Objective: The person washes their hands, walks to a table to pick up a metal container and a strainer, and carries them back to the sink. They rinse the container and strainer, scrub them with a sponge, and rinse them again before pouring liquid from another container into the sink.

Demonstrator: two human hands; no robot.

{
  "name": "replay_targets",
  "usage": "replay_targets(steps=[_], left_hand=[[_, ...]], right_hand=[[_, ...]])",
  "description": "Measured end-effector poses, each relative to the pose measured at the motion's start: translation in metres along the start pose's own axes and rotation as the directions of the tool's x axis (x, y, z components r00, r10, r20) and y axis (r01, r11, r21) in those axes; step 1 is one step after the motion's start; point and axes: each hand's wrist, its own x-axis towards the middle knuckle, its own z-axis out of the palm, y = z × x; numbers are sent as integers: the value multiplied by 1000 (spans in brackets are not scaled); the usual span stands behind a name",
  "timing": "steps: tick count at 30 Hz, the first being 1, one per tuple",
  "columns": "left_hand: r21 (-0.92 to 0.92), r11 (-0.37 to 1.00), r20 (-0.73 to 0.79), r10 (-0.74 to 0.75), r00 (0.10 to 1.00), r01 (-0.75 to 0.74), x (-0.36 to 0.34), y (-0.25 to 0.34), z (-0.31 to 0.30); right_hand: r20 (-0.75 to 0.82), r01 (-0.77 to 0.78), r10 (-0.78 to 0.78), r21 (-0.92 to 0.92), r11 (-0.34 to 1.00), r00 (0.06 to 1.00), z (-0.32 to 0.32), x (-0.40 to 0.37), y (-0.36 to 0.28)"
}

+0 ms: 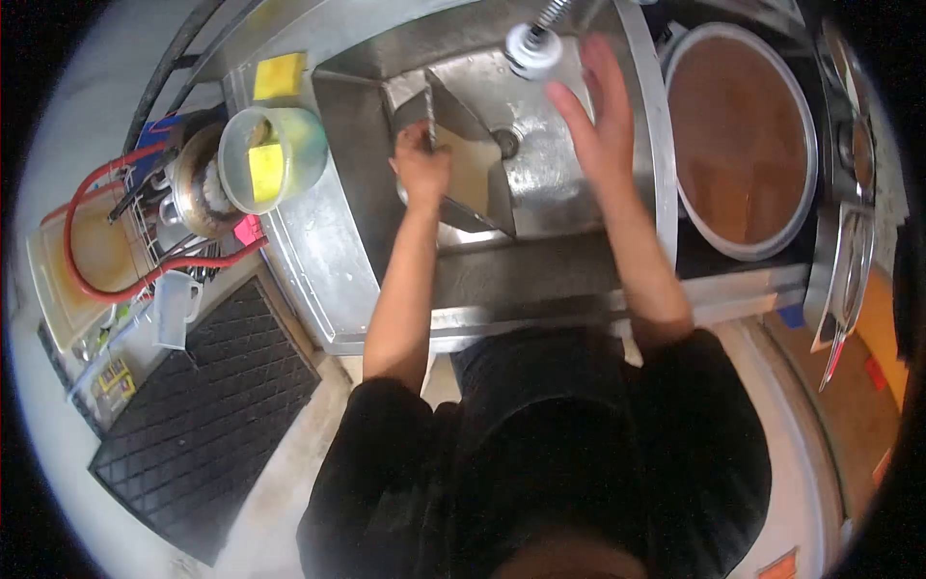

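Note:
My left hand grips the rim of a rectangular steel pan that stands tilted inside the steel sink. My right hand is open with fingers spread, raised over the right side of the sink, just below and right of the white spray head of the faucet hose. The sink drain shows between the pan and my right hand.
A large round pot of brown liquid sits right of the sink. On the left counter stand a clear tub with a yellow sponge, another yellow sponge, a dish rack with a red hose. A black mat covers the floor.

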Motion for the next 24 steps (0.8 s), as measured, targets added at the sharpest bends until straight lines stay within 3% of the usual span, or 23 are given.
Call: replay_targets(steps=[1,3,5,6,9,11,12,14,15,18,19,22,24], left_hand=[[19,1000,35,6,999,-7,3,-8,-1],[-188,982,71,22,997,-9,13,-22,0],[-196,981,96,24,995,-5,16,-25,-2],[-216,976,92,7,996,13,17,-25,-2],[-241,969,144,-24,989,59,7,-4,-8],[-209,974,181,-49,982,87,0,8,-11],[-188,976,215,-69,974,111,-3,11,-13],[-152,975,261,-120,958,164,-3,14,-14],[-171,974,272,-101,957,151,0,10,-12],[-60,996,279,-52,959,71,-1,5,-15],[-49,996,281,-53,958,69,-2,10,-15],[8,993,264,-112,958,114,-1,18,-9],[53,998,302,-44,952,29,1,15,-9]], right_hand=[[52,140,-139,-18,990,989,-1,19,-31],[231,49,-56,35,998,971,7,37,-58],[261,-166,138,90,982,956,35,39,-34],[254,-196,139,214,957,957,38,35,-29],[251,-322,251,300,898,935,25,22,-10],[443,-538,314,599,593,840,15,11,19],[414,-535,341,614,580,844,11,6,33],[438,-515,287,802,304,852,8,2,56],[451,-522,298,819,237,842,10,1,58],[455,-509,247,827,239,856,19,1,62],[448,-503,238,817,283,862,20,1,64],[473,-525,245,817,239,846,18,-1,69],[468,-526,252,809,262,847,19,-2,72]])
